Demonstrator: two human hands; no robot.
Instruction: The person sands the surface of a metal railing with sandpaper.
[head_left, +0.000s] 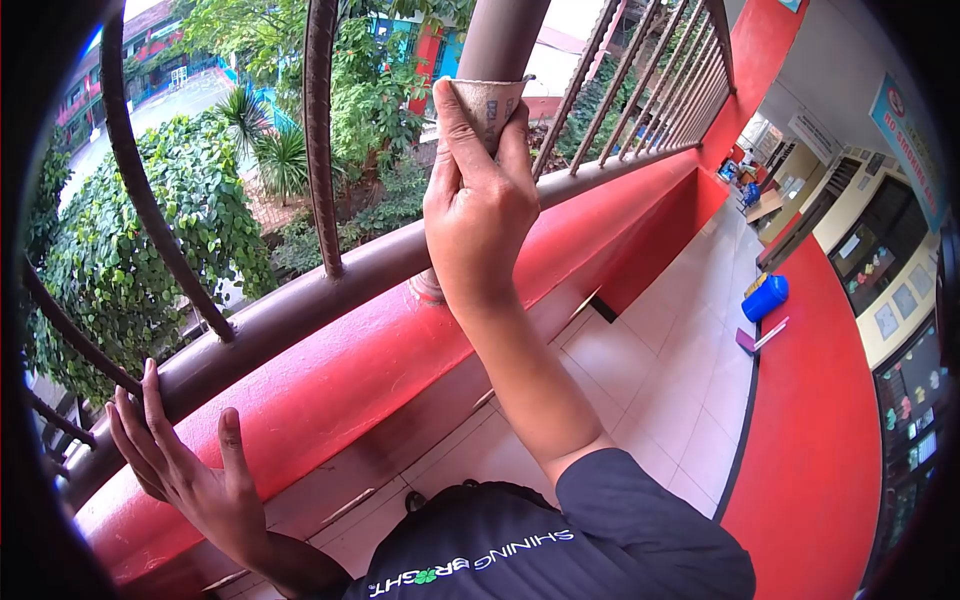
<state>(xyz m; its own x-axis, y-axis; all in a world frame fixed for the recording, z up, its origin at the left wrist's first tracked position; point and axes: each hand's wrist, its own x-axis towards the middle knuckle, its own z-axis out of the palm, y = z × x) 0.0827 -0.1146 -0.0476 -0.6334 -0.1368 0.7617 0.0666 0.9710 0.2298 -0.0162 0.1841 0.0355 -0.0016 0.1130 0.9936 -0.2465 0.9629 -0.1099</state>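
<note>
My right hand [482,190] grips a piece of sandpaper [488,108], pale with printed marks on its back. The sheet is curved against the thick brown upright post [500,45], just above the lower rail. At the lower left, my left hand [190,470] has its fingers spread and holds nothing. Its fingertips are beside the brown metal rail [290,312]; whether they touch it I cannot tell. Thinner twisted bars [320,150] rise from the rail on both sides of the post.
Below the rail runs a red ledge [350,385], with a tiled floor [640,385] beyond it. A blue bin [765,298] stands by the red wall base at the right. Green plants [150,220] grow outside the railing.
</note>
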